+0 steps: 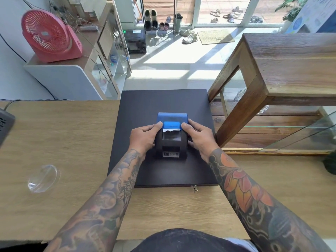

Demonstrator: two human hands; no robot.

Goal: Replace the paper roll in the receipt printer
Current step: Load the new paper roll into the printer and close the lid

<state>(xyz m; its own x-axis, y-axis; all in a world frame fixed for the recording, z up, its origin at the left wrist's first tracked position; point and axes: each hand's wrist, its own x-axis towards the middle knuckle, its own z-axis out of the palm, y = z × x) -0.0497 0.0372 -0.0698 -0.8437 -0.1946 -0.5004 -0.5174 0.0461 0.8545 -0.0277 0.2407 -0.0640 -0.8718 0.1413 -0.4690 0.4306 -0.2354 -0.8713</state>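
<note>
A small black receipt printer (pixel 171 142) with a translucent blue lid (pixel 172 118) stands on a black cash drawer (pixel 163 104) in the middle of the wooden counter. A torn white paper edge (pixel 170 130) pokes out under the blue lid. My left hand (pixel 145 136) grips the printer's left side, thumb at the lid's corner. My right hand (pixel 199 136) grips the right side the same way. No spare paper roll shows anywhere.
A clear plastic dome (pixel 44 178) lies on the counter (pixel 63 135) at the left. A dark device (pixel 5 122) sits at the far left edge. A wooden glass-sided cabinet (pixel 283 70) stands right of the drawer. A key (pixel 195 188) hangs from the drawer's front.
</note>
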